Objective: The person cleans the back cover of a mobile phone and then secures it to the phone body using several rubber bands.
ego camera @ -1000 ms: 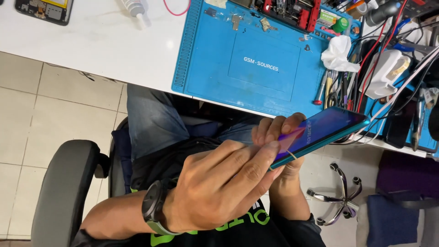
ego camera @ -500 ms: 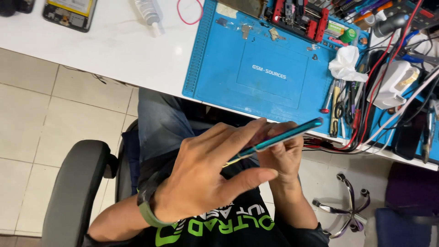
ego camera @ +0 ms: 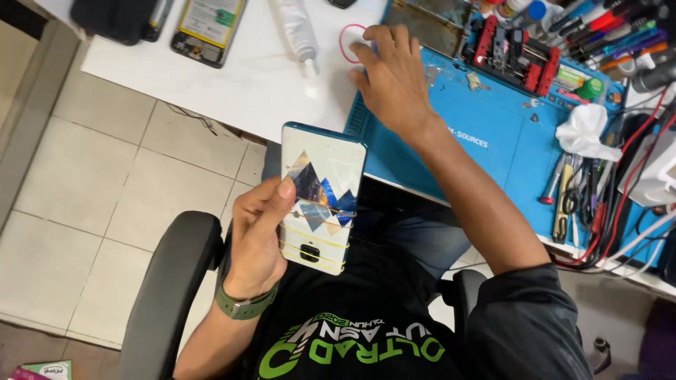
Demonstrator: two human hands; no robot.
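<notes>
The phone (ego camera: pixel 320 200) stands in your left hand (ego camera: pixel 257 236), patterned back toward you, long axis running up and away from your lap toward the desk (ego camera: pixel 232 84) edge; the grip is closed around its left side, thumb across the back. Your right hand (ego camera: pixel 391 81) is well apart, stretched out with fingers loosely spread and nothing held, fingertips at a red loop (ego camera: pixel 350 41) of wire just beside the blue mat (ego camera: pixel 493 148). A white tube (ego camera: pixel 296 32) lies left of it; nothing stands between.

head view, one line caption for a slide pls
Seated person's left hand holds a phone back-up over the lap while the right hand reaches a red loop beside the blue mat.
</notes>
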